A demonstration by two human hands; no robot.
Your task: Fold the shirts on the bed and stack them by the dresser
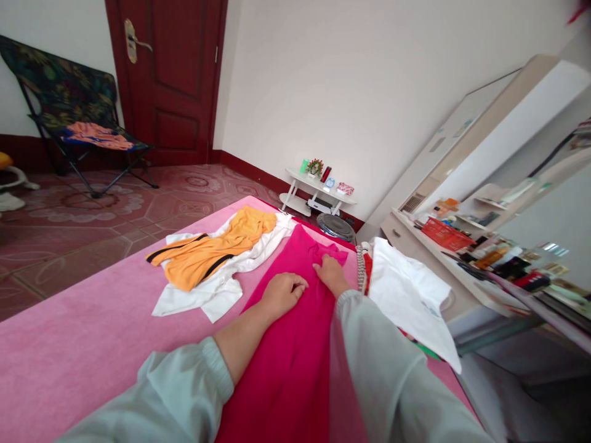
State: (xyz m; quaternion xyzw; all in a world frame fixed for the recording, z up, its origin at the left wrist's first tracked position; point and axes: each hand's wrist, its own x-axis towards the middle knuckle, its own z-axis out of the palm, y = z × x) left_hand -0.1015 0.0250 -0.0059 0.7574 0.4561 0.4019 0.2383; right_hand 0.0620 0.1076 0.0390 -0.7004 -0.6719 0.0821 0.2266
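Both hands lie flat, fingers loose and grasping nothing, on the pink cloth (pixel 286 344): left hand (pixel 281 292) beside right hand (pixel 330 274), the orange shirt (pixel 207 252) further left.

No lettering, label, brand, number or sign can be read anywhere. The white garment (pixel 412 294), lying just right of the right hand's fingers (pixel 324 266), bears a small bluish mark, and the items on the dresser shelf (pixel 466 258) beyond it carry packaging, all too small and blurred to make out.
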